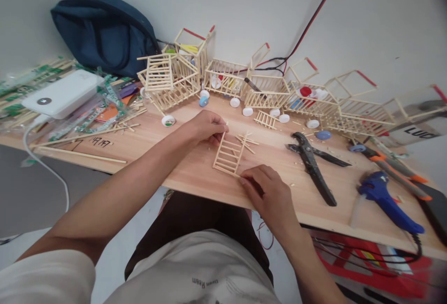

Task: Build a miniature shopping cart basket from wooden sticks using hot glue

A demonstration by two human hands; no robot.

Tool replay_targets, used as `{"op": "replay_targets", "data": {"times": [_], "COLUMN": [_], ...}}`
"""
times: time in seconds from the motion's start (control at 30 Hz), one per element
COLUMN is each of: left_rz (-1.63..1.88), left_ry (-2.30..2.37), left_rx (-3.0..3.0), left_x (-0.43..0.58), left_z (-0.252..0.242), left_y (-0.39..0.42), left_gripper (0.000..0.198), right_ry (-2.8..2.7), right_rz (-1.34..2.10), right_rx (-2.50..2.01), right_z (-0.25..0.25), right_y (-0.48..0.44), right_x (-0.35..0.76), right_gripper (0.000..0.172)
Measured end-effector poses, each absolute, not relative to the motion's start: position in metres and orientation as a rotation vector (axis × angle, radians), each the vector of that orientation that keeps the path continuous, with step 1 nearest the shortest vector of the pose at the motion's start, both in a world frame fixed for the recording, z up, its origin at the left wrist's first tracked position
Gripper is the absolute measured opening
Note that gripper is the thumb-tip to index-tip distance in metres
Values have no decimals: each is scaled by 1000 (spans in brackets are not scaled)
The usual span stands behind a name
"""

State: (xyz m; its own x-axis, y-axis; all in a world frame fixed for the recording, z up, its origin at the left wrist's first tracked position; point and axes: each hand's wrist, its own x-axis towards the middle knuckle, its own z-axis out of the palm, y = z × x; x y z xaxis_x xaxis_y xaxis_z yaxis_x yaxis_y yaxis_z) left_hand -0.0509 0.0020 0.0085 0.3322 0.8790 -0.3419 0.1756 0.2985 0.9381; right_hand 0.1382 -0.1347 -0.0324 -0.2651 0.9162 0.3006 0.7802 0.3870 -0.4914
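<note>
Between my hands, a small ladder-like frame of thin wooden sticks (pixel 229 155) lies at a slant near the table's front edge. My left hand (pixel 209 127) pinches the far end of its left rail between thumb and fingers. At its near right corner, my right hand (pixel 263 185) has thumb and forefinger closed on the stick end, the other fingers curled under. A few loose short sticks (pixel 248 143) lie just past the frame's right side. Farther back rests another little stick grid (pixel 265 119).
Several stick-built toy carts (pixel 267 92) with bottle-cap wheels line the wall. Black cutting pliers (pixel 312 169), a blue glue gun (pixel 387 201) and orange-handled pliers (pixel 394 169) lie to the right. Leftward are a white power bank (pixel 63 94), bagged sticks (pixel 21 97) and a blue bag (pixel 104 31).
</note>
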Motion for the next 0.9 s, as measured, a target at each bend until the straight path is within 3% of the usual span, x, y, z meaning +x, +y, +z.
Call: {"op": "replay_targets", "data": {"times": [0.9], "left_rz": [619], "left_ry": [1154], "left_rx": [1181], "left_x": [-51], "left_z": [10], "left_y": [1], "left_gripper": [16], "right_ry": [-2189], "right_rz": [243], "right_rx": [-1469], "right_z": [-30], "right_y": [-126], "right_x": [130], "right_gripper": [10]}}
